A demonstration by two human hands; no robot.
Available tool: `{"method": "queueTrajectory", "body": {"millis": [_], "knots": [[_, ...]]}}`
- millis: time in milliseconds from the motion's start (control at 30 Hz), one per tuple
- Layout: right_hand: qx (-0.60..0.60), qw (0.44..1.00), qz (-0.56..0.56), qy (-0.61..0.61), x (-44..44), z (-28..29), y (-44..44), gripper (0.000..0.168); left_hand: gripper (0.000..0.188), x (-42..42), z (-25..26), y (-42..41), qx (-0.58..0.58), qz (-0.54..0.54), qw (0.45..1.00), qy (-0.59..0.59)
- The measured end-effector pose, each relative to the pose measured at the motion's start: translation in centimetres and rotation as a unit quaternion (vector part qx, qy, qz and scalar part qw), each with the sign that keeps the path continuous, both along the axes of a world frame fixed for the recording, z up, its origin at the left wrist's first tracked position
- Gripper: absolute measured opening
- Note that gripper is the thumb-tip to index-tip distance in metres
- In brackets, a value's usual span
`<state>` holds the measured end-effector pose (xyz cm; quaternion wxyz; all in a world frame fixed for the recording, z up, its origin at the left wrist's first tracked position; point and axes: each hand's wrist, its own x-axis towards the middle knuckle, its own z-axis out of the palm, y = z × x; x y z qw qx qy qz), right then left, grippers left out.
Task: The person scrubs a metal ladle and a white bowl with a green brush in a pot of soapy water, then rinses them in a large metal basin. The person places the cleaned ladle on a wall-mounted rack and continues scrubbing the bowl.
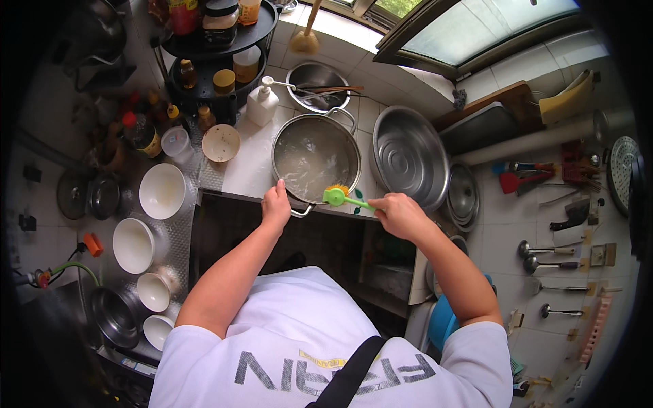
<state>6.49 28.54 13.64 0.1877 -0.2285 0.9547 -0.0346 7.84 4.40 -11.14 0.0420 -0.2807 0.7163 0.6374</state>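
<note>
A two-handled stainless steel pot (pixel 317 148) holds cloudy water and stands on the white tiled counter before me. My left hand (pixel 276 206) grips its near left rim, thumb on top, beside the near loop handle (pixel 302 211). My right hand (pixel 403 214) is closed around the handle of a green dish brush (pixel 334 197). The brush's orange bristles are against or just above the pot's near right rim; I cannot tell which. Close to the right of the pot sits a large metal basin (pixel 403 148), tilted.
Behind the pot are a steel bowl (pixel 317 76) with chopsticks and a white pump bottle (pixel 262 104). Several white bowls (pixel 162 191) line the left counter, near bottles and a black tiered rack (pixel 219 46). An open window (pixel 469 30) juts in at upper right. Utensils hang on the right wall.
</note>
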Motion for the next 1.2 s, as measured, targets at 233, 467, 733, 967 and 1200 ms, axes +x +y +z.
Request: {"method": "queueTrajectory", "body": {"millis": [233, 467, 733, 967, 1200], "knots": [[0.156, 0.985, -0.071, 0.011, -5.1, 0.6, 1.3, 0.025, 0.060, 0.0, 2.7, -0.2, 0.025, -0.005, 0.998, -0.056], [0.241, 0.968, -0.057, -0.030, -9.2, 1.0, 0.6, 0.024, 0.053, 0.2, 4.6, -0.5, 0.062, -0.024, 0.996, -0.061], [0.140, 0.947, 0.114, 0.267, -15.0, -7.6, -2.5, 0.018, 0.053, 0.3, 4.8, -0.6, 0.064, -0.013, 0.997, -0.049], [0.163, 0.985, -0.043, -0.034, -12.5, -8.8, -5.3, 0.022, 0.053, 0.2, 4.5, -0.6, 0.049, -0.011, 0.998, -0.041], [0.135, 0.982, -0.071, 0.113, -13.9, -1.8, -1.8, 0.021, 0.055, 0.3, 5.1, -0.3, 0.037, -0.010, 0.998, -0.048]]}}
